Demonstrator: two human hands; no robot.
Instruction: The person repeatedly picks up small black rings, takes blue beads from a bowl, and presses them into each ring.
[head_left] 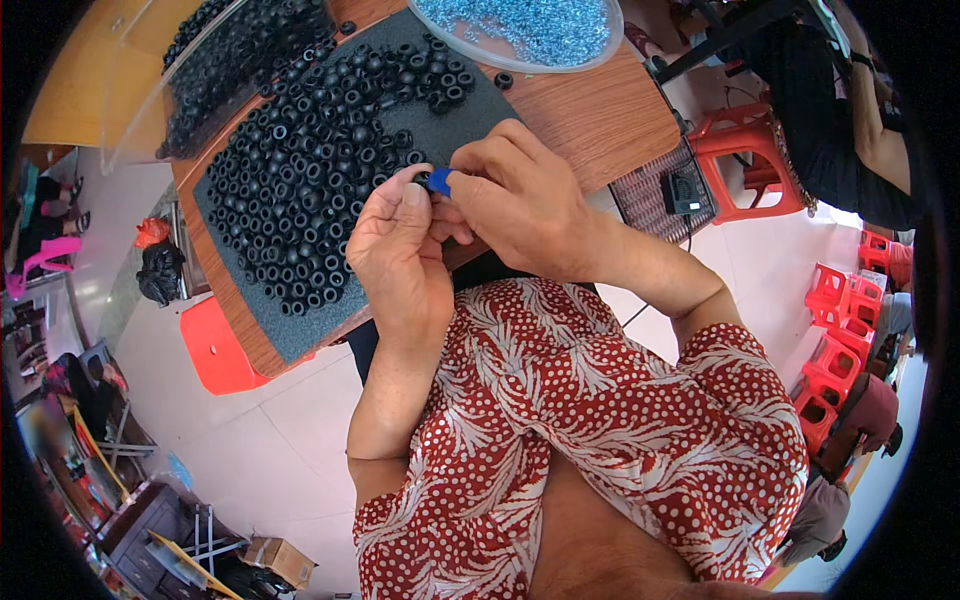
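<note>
My left hand (398,250) and my right hand (515,195) meet just over the near edge of a wooden table (600,115). Between their fingertips sits a small blue piece (440,181) together with a black rubber ring (422,179); both hands pinch them. A dark foam mat (480,105) lies on the table beyond my hands, covered with several black rubber rings (310,170). Which hand bears the ring alone I cannot tell.
A clear bowl of small blue parts (530,30) stands at the table's far edge. A clear tray of more black rings (220,60) lies far left. Red plastic stools (745,160) stand to the right, near another person (850,110). An orange stool (215,345) sits under the table.
</note>
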